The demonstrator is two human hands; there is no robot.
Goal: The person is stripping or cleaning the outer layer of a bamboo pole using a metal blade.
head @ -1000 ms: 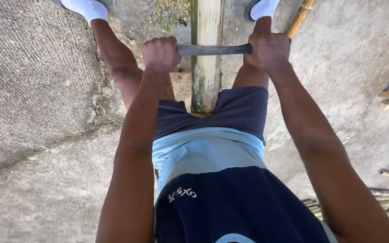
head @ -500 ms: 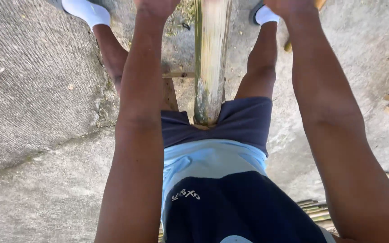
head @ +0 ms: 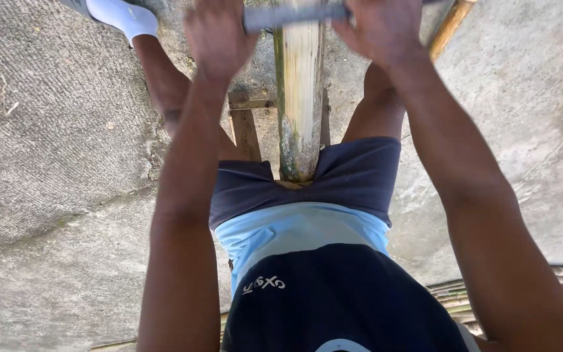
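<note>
Gray bar (head: 294,14) is held crosswise at far end of bamboo pole (head: 300,98), whose long axis runs near-to-far between the legs; left hand (head: 218,36) and right hand (head: 380,29) are clamped on the bar's ends, equally near

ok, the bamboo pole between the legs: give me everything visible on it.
The bamboo pole is pale yellow-tan with green edges and dark stains near its cut end. It runs lengthwise between the person's thighs, near end against the dark shorts. A grey bar crosses its far part, gripped by the left hand and right hand. A wooden frame lies beneath.
</note>
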